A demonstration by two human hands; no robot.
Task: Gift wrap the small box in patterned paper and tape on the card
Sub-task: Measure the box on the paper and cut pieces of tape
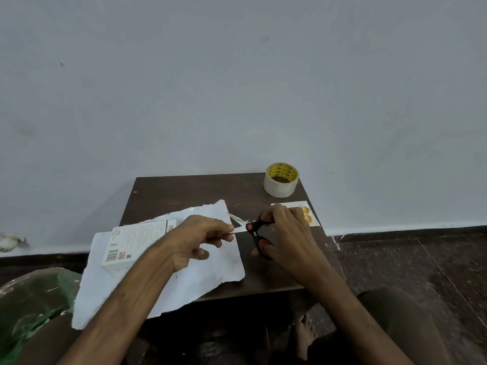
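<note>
The white box [126,248] lies flat on the ragged paper [210,272] (white side up) — the card [308,214] and clear tape roll [280,180] sit well right of it.

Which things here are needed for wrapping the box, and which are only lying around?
For the job: box, paper, tape roll, card, scissors in the right hand, strip in the left hand.
Lying about: green bag, white object on the floor.
</note>
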